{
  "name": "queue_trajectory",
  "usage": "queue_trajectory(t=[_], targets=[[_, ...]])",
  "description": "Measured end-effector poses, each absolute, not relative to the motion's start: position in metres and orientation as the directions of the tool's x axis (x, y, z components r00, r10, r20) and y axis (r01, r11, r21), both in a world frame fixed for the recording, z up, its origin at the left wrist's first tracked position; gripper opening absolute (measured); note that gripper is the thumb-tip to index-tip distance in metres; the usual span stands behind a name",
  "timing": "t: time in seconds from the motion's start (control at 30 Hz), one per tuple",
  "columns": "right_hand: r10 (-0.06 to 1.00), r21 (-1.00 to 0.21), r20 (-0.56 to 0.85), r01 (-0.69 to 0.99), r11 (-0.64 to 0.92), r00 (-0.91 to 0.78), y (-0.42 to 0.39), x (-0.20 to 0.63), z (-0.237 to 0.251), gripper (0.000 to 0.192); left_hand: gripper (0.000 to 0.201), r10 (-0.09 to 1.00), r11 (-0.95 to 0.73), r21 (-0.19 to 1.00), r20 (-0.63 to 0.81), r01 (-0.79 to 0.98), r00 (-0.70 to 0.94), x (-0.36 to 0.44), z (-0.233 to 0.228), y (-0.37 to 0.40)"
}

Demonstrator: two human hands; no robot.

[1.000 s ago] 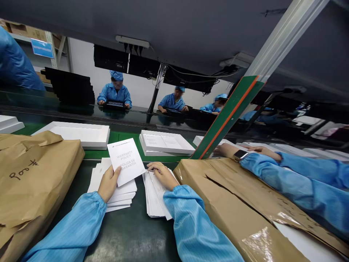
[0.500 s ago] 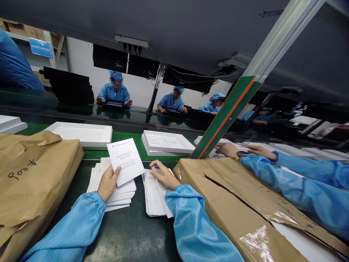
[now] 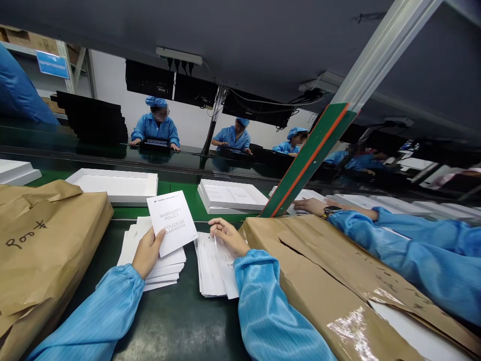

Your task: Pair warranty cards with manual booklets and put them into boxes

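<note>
Small print on the booklet point(image 3: 171, 222) is hard to read beyond "Warranty Policy". Left hand point(image 3: 148, 252) pinches its lower left corner, tilting it up above the left paper stack point(image 3: 165, 264). Right hand point(image 3: 228, 235) rests on the right paper stack point(image 3: 214, 268), fingers curled at a sheet's edge; whether they grip it, I cannot tell.

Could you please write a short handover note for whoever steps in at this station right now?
Left hand: holds one warranty policy leaflet above the left stack of leaflets.
Right hand: fingertips lifting the top sheet of the right stack of sheets.
Both stacks lie on the dark bench between two brown paper packages.
White trays sit on the green belt beyond.
Done: one leaflet picked. Left: the second sheet is not yet free.
</note>
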State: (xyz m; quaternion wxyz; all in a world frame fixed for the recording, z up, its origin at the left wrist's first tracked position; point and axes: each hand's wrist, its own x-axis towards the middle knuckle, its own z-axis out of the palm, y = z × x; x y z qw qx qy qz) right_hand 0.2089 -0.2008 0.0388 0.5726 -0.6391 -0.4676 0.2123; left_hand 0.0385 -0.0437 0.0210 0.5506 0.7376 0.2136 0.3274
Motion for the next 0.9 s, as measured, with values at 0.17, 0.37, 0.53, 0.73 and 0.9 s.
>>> queue_trajectory(t=[0.17,0.37,0.53,0.73,0.9], targets=[[0.828,-0.941,0.254,0.324,0.093,0.501,-0.203,0.208,0.04,0.026,0.046,0.673,-0.298,0.953,0.246,-0.049,0.697,0.038,0.023,-0.045],[0.807,-0.91,0.241,0.414,-0.004,0.539,-0.201,0.209,0.037,0.028,0.046,0.679,-0.275,0.96,0.225,-0.041,0.699,0.038,0.024,-0.046],[0.783,-0.78,0.234,0.592,-0.202,0.576,-0.199,0.203,0.039,0.023,0.046,0.677,-0.284,0.958,0.234,-0.046,0.698,0.038,0.023,-0.045],[0.735,-0.503,0.171,0.699,-0.507,0.656,-0.217,0.196,0.062,0.018,0.046,0.67,-0.28,0.959,0.23,-0.048,0.705,0.039,0.022,-0.045],[0.746,-0.381,0.135,0.729,-0.569,0.653,-0.233,0.184,0.082,0.032,0.046,0.664,-0.279,0.96,0.213,-0.027,0.717,0.038,0.026,-0.047]])
